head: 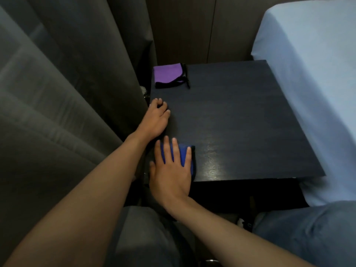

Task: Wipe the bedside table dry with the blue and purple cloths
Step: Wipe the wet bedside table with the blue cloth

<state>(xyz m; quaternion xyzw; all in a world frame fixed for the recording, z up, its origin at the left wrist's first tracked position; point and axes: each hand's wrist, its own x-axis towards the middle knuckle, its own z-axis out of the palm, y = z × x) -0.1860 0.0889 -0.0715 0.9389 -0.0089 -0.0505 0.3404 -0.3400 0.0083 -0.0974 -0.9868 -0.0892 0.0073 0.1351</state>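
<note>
The dark bedside table [240,120] fills the middle of the view, with a wet sheen near its front edge. My right hand [171,170] lies flat, fingers spread, pressing the blue cloth [185,156] onto the table's front left corner; most of the cloth is hidden under the palm. My left hand [157,116] rests on the table's left edge with the fingers curled and nothing in it. A folded purple cloth [167,74] with black trim lies at the back left corner, apart from both hands.
Grey curtains [67,93] hang close against the table's left side. A bed with a pale blue sheet [312,74] borders the right side. A dark wooden wall panel [192,29] stands behind. My knees sit below the front edge.
</note>
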